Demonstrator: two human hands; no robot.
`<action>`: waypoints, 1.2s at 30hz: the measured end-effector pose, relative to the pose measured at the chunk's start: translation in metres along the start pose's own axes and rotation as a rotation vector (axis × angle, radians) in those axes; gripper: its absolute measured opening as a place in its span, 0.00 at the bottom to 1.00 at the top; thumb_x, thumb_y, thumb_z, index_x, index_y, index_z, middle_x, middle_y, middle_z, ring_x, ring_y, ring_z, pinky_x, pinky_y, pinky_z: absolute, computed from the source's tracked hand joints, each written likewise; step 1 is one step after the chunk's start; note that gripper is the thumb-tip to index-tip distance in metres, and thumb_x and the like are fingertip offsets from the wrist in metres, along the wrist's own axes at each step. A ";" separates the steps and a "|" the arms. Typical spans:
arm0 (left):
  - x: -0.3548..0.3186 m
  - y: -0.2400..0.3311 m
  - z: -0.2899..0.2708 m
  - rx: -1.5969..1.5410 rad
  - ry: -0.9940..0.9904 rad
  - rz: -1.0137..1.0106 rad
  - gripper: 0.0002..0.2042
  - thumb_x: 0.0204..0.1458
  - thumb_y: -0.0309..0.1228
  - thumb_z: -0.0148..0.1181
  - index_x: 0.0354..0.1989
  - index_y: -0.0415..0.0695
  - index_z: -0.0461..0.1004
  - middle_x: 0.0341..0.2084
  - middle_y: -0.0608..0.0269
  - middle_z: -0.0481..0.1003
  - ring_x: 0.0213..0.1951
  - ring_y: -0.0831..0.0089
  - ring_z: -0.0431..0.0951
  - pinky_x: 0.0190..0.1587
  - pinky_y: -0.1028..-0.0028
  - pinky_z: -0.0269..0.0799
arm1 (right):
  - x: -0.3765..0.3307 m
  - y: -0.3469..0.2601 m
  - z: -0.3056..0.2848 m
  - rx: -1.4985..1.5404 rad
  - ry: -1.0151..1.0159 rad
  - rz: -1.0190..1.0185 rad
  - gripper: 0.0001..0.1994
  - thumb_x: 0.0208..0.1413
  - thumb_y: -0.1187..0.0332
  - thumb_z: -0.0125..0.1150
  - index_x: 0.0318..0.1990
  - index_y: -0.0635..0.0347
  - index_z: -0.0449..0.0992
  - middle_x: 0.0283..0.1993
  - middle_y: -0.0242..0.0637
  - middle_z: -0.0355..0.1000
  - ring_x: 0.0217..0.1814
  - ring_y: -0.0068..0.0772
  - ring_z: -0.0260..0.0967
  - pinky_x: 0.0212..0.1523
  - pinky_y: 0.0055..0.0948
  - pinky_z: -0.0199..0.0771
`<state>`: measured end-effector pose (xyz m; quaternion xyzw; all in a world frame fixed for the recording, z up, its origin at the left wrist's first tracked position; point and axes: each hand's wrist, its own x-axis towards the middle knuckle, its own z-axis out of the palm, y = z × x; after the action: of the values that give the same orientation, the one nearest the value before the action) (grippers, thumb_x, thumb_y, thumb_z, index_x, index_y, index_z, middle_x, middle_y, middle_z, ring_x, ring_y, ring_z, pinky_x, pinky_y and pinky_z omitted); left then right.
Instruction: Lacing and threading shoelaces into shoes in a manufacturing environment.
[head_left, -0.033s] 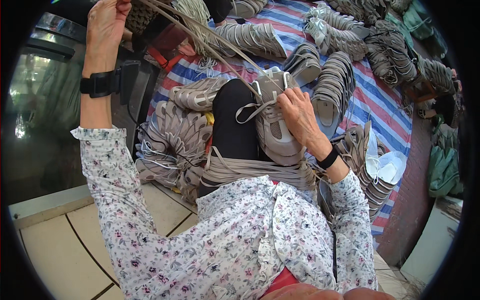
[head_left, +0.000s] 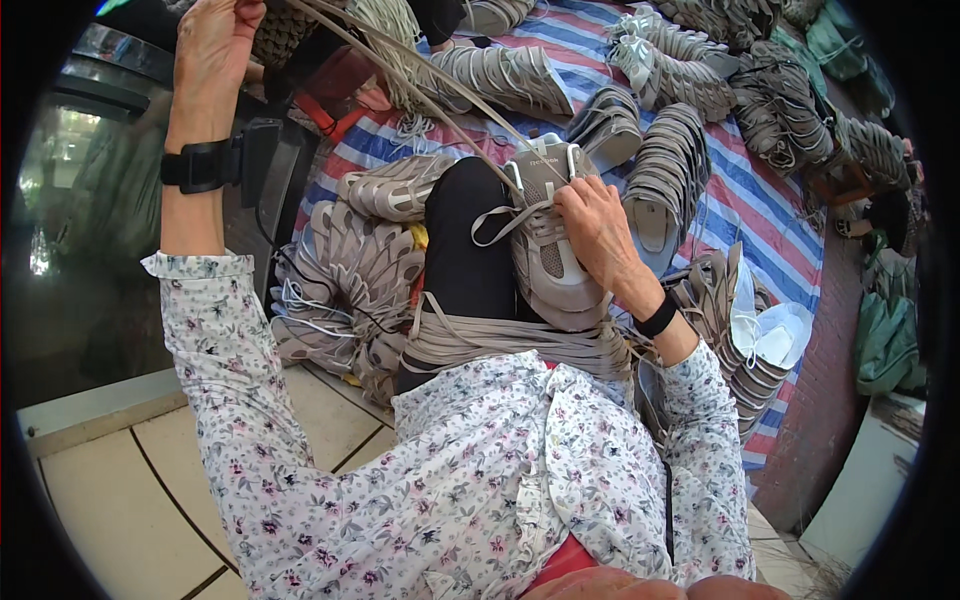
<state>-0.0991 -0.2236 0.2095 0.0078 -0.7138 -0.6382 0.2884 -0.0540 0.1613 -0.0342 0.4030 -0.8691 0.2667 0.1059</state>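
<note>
A grey shoe upper with mesh panels and white trim lies across my lap, toe toward me. My right hand grips its right edge beside the lace holes, fingertips bent and partly hidden. From the upper, two strands of a beige shoelace run taut to the upper left. Up there my left hand is raised with its fingers closed on the lace, cut off by the picture's top. A loose lace loop sticks out at the upper's left side. More beige laces lie in a bundle over my thighs.
Stacked shoe uppers stand right of my lap, and another pile lies to the left. Under them spreads a red, white and blue striped sheet. A dark glossy panel rises at the left. Green bags lie far right.
</note>
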 end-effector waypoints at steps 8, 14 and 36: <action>0.003 -0.012 -0.001 -0.683 -0.349 -0.331 0.08 0.61 0.30 0.58 0.39 0.38 0.79 0.26 0.69 0.79 0.23 0.87 0.74 0.24 0.88 0.67 | 0.008 0.018 -0.005 0.333 0.023 0.096 0.07 0.49 0.81 0.59 0.35 0.62 0.72 0.35 0.42 0.69 0.42 0.48 0.66 0.44 0.40 0.68; -0.009 -0.010 -0.016 -0.071 -0.019 -0.077 0.08 0.60 0.30 0.59 0.39 0.38 0.79 0.27 0.68 0.79 0.23 0.87 0.75 0.24 0.88 0.68 | 0.025 0.011 -0.022 0.580 -0.166 0.179 0.05 0.52 0.78 0.61 0.37 0.67 0.75 0.27 0.45 0.73 0.25 0.36 0.71 0.28 0.34 0.69; 0.015 0.030 -0.039 -0.168 -0.021 -0.039 0.09 0.61 0.26 0.56 0.45 0.33 0.76 0.31 0.63 0.79 0.24 0.85 0.74 0.24 0.89 0.66 | 0.008 0.039 -0.018 0.602 -0.110 0.119 0.15 0.54 0.62 0.67 0.25 0.66 0.76 0.41 0.29 0.66 0.41 0.23 0.62 0.42 0.24 0.63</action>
<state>-0.0843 -0.2588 0.2435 -0.0094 -0.6604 -0.7013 0.2682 -0.0895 0.1868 -0.0304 0.3783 -0.7775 0.4957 -0.0815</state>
